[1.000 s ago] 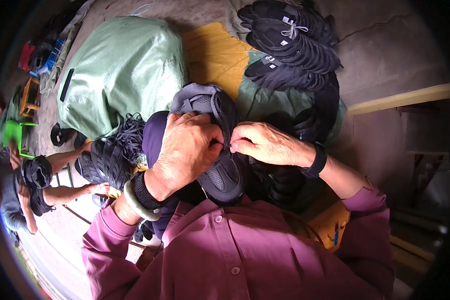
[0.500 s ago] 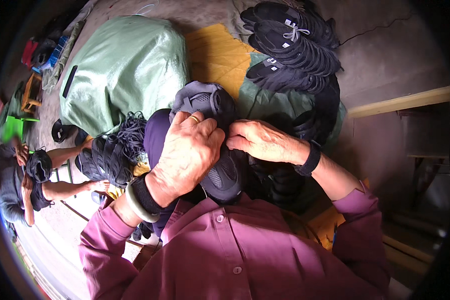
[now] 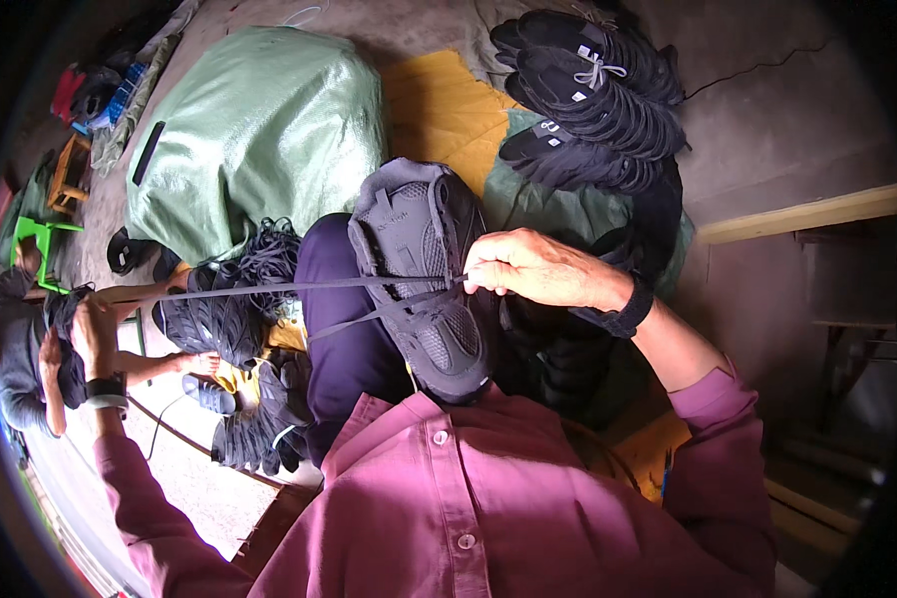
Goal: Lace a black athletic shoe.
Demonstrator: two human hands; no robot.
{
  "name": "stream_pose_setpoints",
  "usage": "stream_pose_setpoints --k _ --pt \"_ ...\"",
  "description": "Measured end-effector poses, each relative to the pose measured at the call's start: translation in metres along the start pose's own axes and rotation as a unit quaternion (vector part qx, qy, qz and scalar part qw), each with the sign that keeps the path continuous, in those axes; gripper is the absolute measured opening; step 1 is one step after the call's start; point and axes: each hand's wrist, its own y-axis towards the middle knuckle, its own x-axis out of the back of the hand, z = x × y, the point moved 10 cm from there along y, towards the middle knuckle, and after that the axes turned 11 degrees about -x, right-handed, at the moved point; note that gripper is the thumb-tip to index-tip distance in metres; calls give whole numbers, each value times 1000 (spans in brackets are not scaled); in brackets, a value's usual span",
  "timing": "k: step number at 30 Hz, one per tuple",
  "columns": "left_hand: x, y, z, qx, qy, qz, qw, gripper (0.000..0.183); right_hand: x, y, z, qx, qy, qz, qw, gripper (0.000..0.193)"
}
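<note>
Green woven sack (image 3: 259,130), bulging and rounded: located beyond the right hand and to its left. Stack of black shoes (image 3: 608,120): beyond the right hand, slightly to its right. Dark trouser leg (image 3: 325,269): between the two hands. Second group of black shoes (image 3: 204,321): to the right of the left hand. Grey shoe (image 3: 399,239): at the lap, just left of the right hand, toe end toward the body. Right hand (image 3: 528,269): thumb and fingers closed in a pinch on lace at the shoe's edge. Left hand (image 3: 94,334): well apart from the shoe, fingers closed on lace; exact finger placement too small to tell. Bundle of dark laces (image 3: 269,251): beyond the left hand, to its right. Lace (image 3: 319,286): drawn straight from the shoe to the left hand, crossing above the trouser leg.
</note>
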Motion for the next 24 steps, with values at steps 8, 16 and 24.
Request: stream_pose_setpoints --k 8,16,24 --pt "28 -30 -255 -173 -455 61 872 19 15 -11 2 -41 -2 -21 999 13" --pt "151 -47 -421 -364 -527 72 765 23 14 -23 21 37 -214 -52 975 17" --pt "135 -47 -441 -358 -529 162 753 24 18 -37 43 86 -246 -106 960 13"
